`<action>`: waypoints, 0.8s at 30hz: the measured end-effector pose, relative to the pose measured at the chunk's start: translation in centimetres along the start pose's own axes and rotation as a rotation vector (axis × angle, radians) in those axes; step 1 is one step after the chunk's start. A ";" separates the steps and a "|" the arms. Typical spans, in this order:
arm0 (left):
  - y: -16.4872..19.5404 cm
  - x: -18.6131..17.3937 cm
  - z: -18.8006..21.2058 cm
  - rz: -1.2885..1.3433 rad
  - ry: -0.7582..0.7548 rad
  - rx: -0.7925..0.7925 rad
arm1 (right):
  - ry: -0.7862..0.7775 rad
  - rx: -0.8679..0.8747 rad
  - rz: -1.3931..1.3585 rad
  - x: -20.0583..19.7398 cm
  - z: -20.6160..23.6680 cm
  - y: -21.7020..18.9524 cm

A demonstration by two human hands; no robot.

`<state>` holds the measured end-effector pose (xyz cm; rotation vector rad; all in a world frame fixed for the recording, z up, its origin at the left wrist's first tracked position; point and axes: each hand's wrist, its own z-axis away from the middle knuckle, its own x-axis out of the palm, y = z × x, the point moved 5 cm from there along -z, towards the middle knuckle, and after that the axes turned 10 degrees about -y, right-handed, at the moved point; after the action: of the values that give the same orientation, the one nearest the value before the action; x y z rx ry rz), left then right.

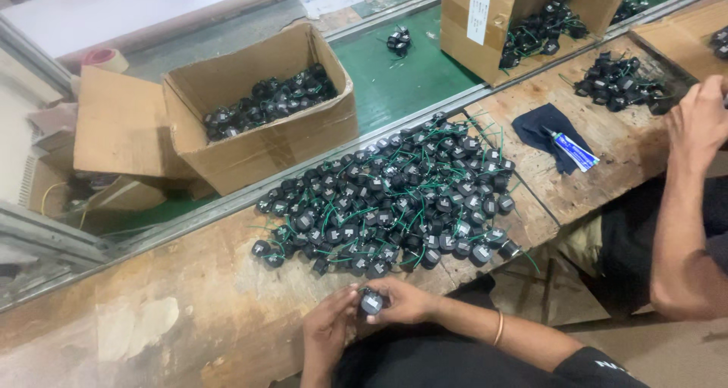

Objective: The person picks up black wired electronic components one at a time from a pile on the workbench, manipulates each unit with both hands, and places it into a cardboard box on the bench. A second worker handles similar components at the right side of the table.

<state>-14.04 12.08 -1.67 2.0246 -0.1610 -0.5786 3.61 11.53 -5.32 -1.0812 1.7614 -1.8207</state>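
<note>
far left there's a roll of tan tape (105,59) on the back ledge, then an open brown cardboard box (262,142) partly filled with small black round parts. in front of it, spread over the worn wooden bench (152,312), sits a big heap of the same black round components with green wires (394,195). right at the near edge the person's left hand (327,329) and right hand (406,301) are closed together around one small black round part with a pale face (371,303), fingers curled snug on it from both sides, held just clear of the heap. looks to me like they're mid-way through working on that single piece, maybe checking it or dressing its wire. i'd guess the next bit needs a steady pinch and a careful turn so the wire doesn't snag. further right a dark blue cloth (547,130) with a small white and blue tube (572,149) on it, then a co-worker's hand (698,123) by a smaller pile (618,85).
</note>
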 end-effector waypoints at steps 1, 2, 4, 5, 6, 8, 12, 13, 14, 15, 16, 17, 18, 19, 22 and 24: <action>-0.1 -0.2 0.2 0.005 -0.008 0.031 | -0.022 -0.007 -0.042 0.0 -0.1 0.1; -0.1 -0.3 0.3 0.010 -0.020 0.064 | -0.021 0.001 -0.049 -0.2 -0.2 0.3; -0.5 -0.5 0.1 0.085 -0.008 0.084 | -0.009 0.016 -0.060 -0.3 -0.3 0.4; -0.6 -0.5 0.0 0.124 -0.003 0.096 | 0.033 0.049 0.195 -0.5 -0.3 0.3; -1.1 -0.3 -0.3 0.084 0.004 0.010 | 0.074 0.084 0.448 -0.6 -0.2 0.3; -2.1 0.5 -0.7 0.001 0.021 -0.164 | 0.111 0.088 0.762 -0.4 0.0 -0.2; -2.7 2.8 -0.6 0.214 0.142 -0.280 | 0.109 0.068 0.744 0.5 0.5 -0.8; -2.0 2.5 -0.5 0.048 0.154 -0.216 | 0.113 0.087 0.677 0.5 0.6 -0.9; -1.3 2.1 -0.4 -0.116 0.168 -0.155 | 0.111 0.012 0.689 0.8 0.8 -1.5; -1.0 1.2 -0.5 -0.086 0.196 -0.095 | 0.107 -0.061 0.700 1.1 0.9 -2.0; -0.6 -0.5 -0.6 -0.057 0.225 -0.034 | 0.102 -0.135 0.710 1.3 1.0 -2.5; -1.1 -2.5 -0.7 0.136 0.350 -0.113 | 0.128 -0.121 0.573 1.0 1.0 -2.5; -1.4 -3.9 -0.7 0.328 0.473 -0.191 | 0.153 -0.107 0.434 0.8 1.0 -2.4; -0.4 -4.8 -1.0 0.162 0.458 -0.145 | 0.177 -0.092 0.293 0.6 1.0 -2.3; 3.1 -5.7 -2.5 -0.228 0.308 0.067 | 0.157 -0.031 0.294 0.5 0.7 -2.1; 5.3 -2.7 -3.1 -0.321 0.076 0.286 | 0.132 -0.052 0.141 0.4 0.5 -1.8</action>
<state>-14.35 12.77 4.98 2.3682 0.1382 -0.7078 4.15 11.16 -3.50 -0.8484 1.9185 -1.8060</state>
